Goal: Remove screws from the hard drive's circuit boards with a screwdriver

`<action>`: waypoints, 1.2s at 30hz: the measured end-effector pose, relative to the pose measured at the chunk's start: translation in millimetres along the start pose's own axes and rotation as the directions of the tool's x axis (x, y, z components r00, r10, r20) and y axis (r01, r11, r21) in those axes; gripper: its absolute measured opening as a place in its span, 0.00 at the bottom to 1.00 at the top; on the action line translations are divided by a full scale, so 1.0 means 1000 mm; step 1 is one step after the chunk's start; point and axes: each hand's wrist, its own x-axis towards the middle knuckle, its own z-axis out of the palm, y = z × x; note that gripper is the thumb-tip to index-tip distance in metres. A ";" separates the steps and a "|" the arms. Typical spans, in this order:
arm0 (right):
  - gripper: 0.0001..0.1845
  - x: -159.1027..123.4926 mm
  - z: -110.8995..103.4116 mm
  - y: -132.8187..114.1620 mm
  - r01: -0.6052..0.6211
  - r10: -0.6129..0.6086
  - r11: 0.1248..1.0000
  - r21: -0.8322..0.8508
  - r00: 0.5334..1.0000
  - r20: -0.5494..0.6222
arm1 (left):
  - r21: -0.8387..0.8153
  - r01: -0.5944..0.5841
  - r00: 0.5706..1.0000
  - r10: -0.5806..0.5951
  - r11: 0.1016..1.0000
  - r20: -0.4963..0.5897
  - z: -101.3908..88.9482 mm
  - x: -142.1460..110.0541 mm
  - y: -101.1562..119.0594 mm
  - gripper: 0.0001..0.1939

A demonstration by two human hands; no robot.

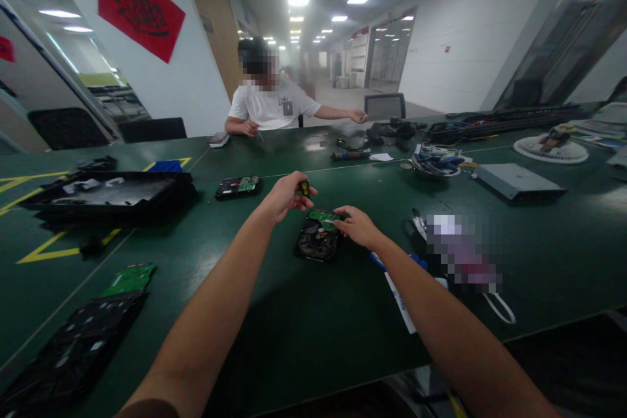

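A hard drive (317,241) lies on the green table in front of me, its dark metal side up, with a green circuit board (322,217) at the far end. Above its far left corner, my left hand (285,197) is closed around a screwdriver (304,189) with a black and yellow handle; the shaft is hard to make out. My right hand (360,226) is at the drive's right side, thumb and fingers closed at the edge by the board. The fingertips partly cover that edge.
Another hard drive (238,187) lies farther left, and a row of drives (78,339) sits near left. A black tray (117,191) stands behind it. At right are a grey metal box (520,181), bundled cables (435,160) and a blurred pouch (463,251). Opposite sits a person (269,108).
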 end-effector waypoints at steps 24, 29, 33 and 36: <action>0.22 -0.004 0.000 -0.008 -0.035 0.035 0.999 0.020 0.999 -0.003 | 0.320 -0.286 0.903 0.366 0.903 -0.227 0.002 0.000 0.003 0.08; 0.21 -0.003 0.000 -0.006 -0.025 0.025 1.000 0.009 1.000 -0.014 | 0.359 -0.307 0.900 0.392 0.881 -0.190 0.003 -0.003 0.006 0.11; 0.22 -0.003 -0.001 -0.007 -0.034 0.034 0.999 0.010 0.999 -0.001 | 0.214 -0.265 0.949 0.294 0.940 -0.117 0.004 -0.005 0.006 0.12; 0.22 -0.003 -0.001 -0.008 -0.032 0.032 0.999 0.013 0.999 0.006 | 0.044 -0.212 0.972 0.215 0.976 -0.092 0.006 -0.005 0.003 0.14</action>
